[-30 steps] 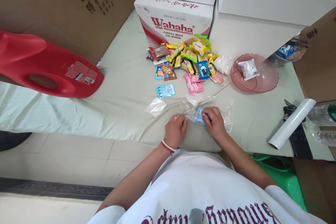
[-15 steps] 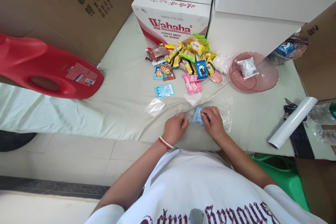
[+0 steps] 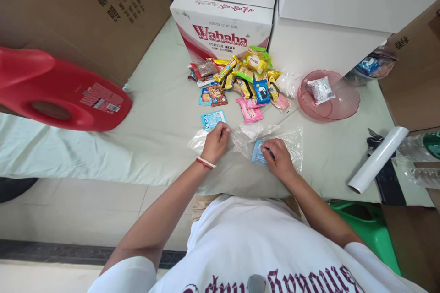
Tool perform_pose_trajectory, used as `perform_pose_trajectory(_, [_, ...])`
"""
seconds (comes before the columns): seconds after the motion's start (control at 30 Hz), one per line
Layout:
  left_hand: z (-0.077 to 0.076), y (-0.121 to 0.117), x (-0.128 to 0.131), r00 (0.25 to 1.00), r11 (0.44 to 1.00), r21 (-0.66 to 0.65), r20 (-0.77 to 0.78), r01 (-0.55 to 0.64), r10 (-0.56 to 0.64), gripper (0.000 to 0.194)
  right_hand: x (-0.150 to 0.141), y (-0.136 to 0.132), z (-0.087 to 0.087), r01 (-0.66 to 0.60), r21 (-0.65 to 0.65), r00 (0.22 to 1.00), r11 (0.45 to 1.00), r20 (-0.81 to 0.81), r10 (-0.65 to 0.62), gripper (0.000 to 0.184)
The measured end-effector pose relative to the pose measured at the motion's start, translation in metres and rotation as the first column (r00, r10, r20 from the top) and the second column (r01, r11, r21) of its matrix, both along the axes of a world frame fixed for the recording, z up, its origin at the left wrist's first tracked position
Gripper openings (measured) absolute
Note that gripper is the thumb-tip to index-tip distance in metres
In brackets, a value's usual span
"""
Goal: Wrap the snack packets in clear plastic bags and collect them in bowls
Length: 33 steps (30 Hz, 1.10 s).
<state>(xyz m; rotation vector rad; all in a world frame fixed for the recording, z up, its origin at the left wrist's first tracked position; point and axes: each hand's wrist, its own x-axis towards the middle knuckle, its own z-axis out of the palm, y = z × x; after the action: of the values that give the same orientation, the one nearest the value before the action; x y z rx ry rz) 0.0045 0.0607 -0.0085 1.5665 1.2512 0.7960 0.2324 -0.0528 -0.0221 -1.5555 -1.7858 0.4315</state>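
My right hand (image 3: 280, 159) is closed, with its fingertips gripping the right edge of a small blue snack packet (image 3: 257, 152). That packet lies in or under a crinkled clear plastic bag (image 3: 294, 144); which of the two I cannot tell. A small dark thing shows between the thumb and fingers. My left hand (image 3: 216, 142) has curled fingers and rests just below a light-blue snack packet (image 3: 213, 119). Its fingertips face down, so anything in them is hidden. Clear plastic (image 3: 197, 141) shows beside the left hand, and a small whitish wrapper (image 3: 250, 130) lies between the hands.
A heap of wrapped snacks (image 3: 245, 78) sits before the Wahaha carton (image 3: 220, 32). At right stand a pink bowl (image 3: 349, 105) holding a silvery packet (image 3: 321, 90), a white roll (image 3: 378, 160), keys (image 3: 374, 139) and clear bottles (image 3: 415, 149). A red jug (image 3: 75, 94) lies left.
My left hand has moved left and away from me, over the small clear plastic piece and close to the light-blue packet. My right hand stays on the blue packet.
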Motion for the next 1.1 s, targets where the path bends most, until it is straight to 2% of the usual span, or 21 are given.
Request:
perform_pose_trajectory(0.07, [-0.004,-0.004,0.0,0.998,0.998,0.025,0.012,-0.06,0.06,0.022,0.001,-0.001,0.005,0.001,-0.03,1.0,1.0,0.018,0.0,0.02])
perform_pose_trajectory(0.13, [-0.004,-0.014,-0.004,1.0,1.0,0.017,0.017,-0.01,0.009,0.039,0.005,-0.001,0.012,0.005,-0.051,0.999,0.999,0.04,-0.003,0.02])
perform_pose_trajectory(0.2, [-0.004,-0.027,-0.006,0.994,0.997,0.021,-0.082,0.075,-0.073,0.061,0.014,0.005,0.021,0.037,-0.04,0.996,0.999,0.084,-0.034,0.023])
perform_pose_trajectory(0.27, [-0.005,-0.035,-0.002,0.963,0.994,0.059,-0.259,0.095,-0.076,0.07,0.026,0.021,0.028,0.073,-0.014,0.986,0.997,0.154,-0.07,0.033])
perform_pose_trajectory(0.33, [-0.006,-0.038,0.009,0.917,0.991,0.111,-0.398,0.076,-0.026,0.066,0.038,0.046,0.03,0.06,-0.038,0.975,0.997,0.216,-0.051,0.054])
perform_pose_trajectory(0.4, [-0.006,-0.034,0.022,0.886,0.989,0.137,-0.464,0.063,0.008,0.049,0.046,0.075,0.027,-0.011,-0.133,0.968,0.991,0.248,0.044,0.071])
perform_pose_trajectory(0.43, [-0.005,-0.032,0.027,0.876,0.989,0.134,-0.482,0.062,0.01,0.037,0.048,0.088,0.025,-0.06,-0.195,0.959,0.979,0.261,0.111,0.07])
perform_pose_trajectory(0.47, [-0.005,-0.03,0.031,0.87,0.99,0.124,-0.493,0.062,0.007,0.025,0.048,0.099,0.024,-0.113,-0.257,0.943,0.96,0.278,0.185,0.061])
perform_pose_trajectory(0.5, [-0.004,-0.028,0.034,0.869,0.992,0.111,-0.495,0.063,0.0,0.018,0.048,0.108,0.024,-0.158,-0.311,0.92,0.937,0.299,0.255,0.045])
perform_pose_trajectory(0.57, [-0.003,-0.025,0.035,0.879,0.995,0.083,-0.477,0.06,-0.013,0.018,0.046,0.116,0.029,-0.221,-0.374,0.872,0.901,0.338,0.354,0.009])
perform_pose_trajectory(0.63, [-0.004,-0.026,0.033,0.892,0.998,0.056,-0.452,0.04,-0.01,0.019,0.042,0.113,0.04,-0.26,-0.367,0.854,0.893,0.344,0.39,0.013])
perform_pose_trajectory(0.73, [-0.006,-0.028,0.03,0.889,0.999,0.038,-0.457,-0.006,0.023,0.021,0.034,0.096,0.064,-0.283,-0.27,0.865,0.92,0.343,0.366,0.01])
perform_pose_trajectory(0.8, [-0.006,-0.029,0.031,0.882,0.999,0.041,-0.471,-0.01,0.029,0.023,0.025,0.08,0.079,-0.242,-0.229,0.854,0.943,0.412,0.319,0.01])
perform_pose_trajectory(0.87, [-0.007,-0.029,0.033,0.873,0.999,0.048,-0.487,-0.01,0.032,0.023,0.013,0.061,0.087,-0.165,-0.254,0.806,0.953,0.522,0.279,0.012])
perform_pose_trajectory(0.97, [-0.007,-0.024,0.034,0.867,0.997,0.066,-0.495,-0.028,0.057,0.022,-0.007,0.032,0.085,-0.119,-0.336,0.734,0.934,0.604,0.31,0.017])
perform_pose_trajectory(1.03, [-0.006,-0.02,0.029,0.884,0.997,0.074,-0.463,-0.035,0.065,0.02,-0.016,0.015,0.075,-0.158,-0.359,0.731,0.92,0.584,0.353,0.031])
perform_pose_trajectory(1.1, [-0.002,-0.016,0.02,0.928,0.999,0.027,-0.369,-0.041,0.048,0.018,-0.022,0.002,0.062,-0.181,-0.351,0.752,0.919,0.553,0.359,0.042])
